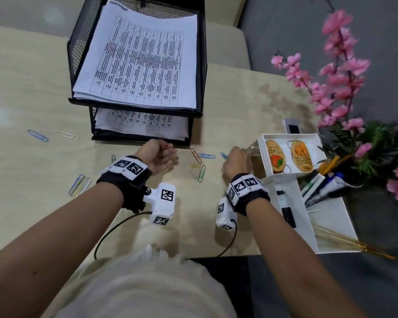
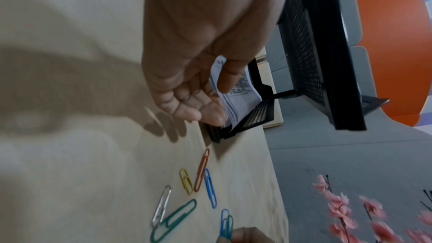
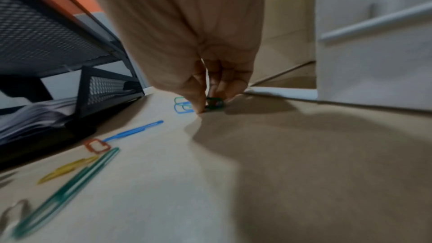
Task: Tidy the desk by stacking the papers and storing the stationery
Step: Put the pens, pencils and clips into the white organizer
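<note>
Printed papers (image 1: 138, 63) fill the top tier of a black mesh tray (image 1: 78, 42), and a second stack (image 1: 143, 125) lies in the lower tier. My left hand (image 1: 169, 153) is palm up with relaxed fingers at the lower tier's front edge. In the left wrist view its fingertips (image 2: 216, 117) touch the edge of that lower stack (image 2: 238, 99). My right hand (image 1: 230, 154) is down on the desk beside the white organizer (image 1: 292, 180). There it pinches a dark green paper clip (image 3: 214, 103) between thumb and fingers. Coloured paper clips (image 1: 199, 164) lie between the hands.
More clips lie at the left (image 1: 38, 135) and near my left wrist (image 1: 78, 185). The organizer holds two wooden tags (image 1: 277, 157), pens (image 1: 319, 187) and black binder clips (image 1: 288, 216). Pink flowers (image 1: 338, 72) stand at the right desk edge.
</note>
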A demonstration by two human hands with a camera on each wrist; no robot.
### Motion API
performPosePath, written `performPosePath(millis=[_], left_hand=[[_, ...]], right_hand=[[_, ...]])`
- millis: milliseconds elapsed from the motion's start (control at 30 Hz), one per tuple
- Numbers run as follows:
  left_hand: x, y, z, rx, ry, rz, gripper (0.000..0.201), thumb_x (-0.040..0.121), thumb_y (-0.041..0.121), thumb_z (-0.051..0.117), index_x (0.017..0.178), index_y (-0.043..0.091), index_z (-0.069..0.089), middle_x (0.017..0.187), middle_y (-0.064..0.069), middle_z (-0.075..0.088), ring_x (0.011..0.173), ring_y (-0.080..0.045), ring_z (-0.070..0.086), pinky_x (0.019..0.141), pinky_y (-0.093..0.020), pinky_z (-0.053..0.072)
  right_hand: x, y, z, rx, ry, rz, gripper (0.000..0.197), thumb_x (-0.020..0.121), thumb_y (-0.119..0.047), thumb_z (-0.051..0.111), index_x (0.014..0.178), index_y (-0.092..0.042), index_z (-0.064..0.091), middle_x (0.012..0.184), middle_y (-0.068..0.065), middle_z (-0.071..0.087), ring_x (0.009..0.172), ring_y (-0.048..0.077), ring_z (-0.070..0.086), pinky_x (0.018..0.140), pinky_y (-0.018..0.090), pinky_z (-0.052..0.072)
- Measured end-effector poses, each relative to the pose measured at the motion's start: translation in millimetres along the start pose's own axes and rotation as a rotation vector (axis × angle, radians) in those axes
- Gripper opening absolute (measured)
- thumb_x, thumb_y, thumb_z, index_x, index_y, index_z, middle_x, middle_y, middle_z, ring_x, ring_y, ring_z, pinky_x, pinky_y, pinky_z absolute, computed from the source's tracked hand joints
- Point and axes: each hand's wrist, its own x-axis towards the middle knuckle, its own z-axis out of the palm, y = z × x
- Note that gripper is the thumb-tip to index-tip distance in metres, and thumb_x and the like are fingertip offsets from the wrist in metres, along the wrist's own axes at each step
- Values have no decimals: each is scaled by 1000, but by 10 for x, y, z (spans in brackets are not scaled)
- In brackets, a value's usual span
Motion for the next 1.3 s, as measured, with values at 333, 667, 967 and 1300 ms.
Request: performPosePath(millis=[333, 667, 967, 1300], left_hand=[[-40, -147, 233, 25, -144, -63, 38, 100, 29, 29, 78, 10, 53, 52, -5, 67, 56, -16, 64, 62, -25, 48], [-46, -9, 10, -48, -192, -111, 38, 99, 23, 24, 61, 18, 30, 28, 5, 28, 19, -4, 25, 26, -11, 15], [-43, -59, -132, -115, -85, -81, 34, 99, 18, 34, 68, 11, 43, 35, 0, 48, 28, -8, 50, 29, -10, 40], [-37, -124, -186, -170, -55, -44, 33, 99, 20, 31, 73, 8, 48, 55, -7, 62, 38, -15, 64, 38, -16, 50]], right_hand=[[-456, -421, -156, 711, -201, -207, 15, 79, 2, 66, 82, -11, 59, 71, -4, 56, 60, 4, 55, 53, 10, 46], [0, -307, 77, 131, -139, -230, 24, 83, 2, 51, 104, -6, 60, 116, 17, 52, 112, 32, 46, 90, 36, 43], [-39, -485, 99, 175, -158, -138, 20, 89, -8, 50, 106, 0, 56, 117, 23, 57, 110, 38, 51, 88, 37, 43], [-236, -583, 142, 20, -140, -174, 19, 88, -8, 51, 101, 2, 60, 114, 24, 59, 109, 39, 52, 78, 38, 46]])
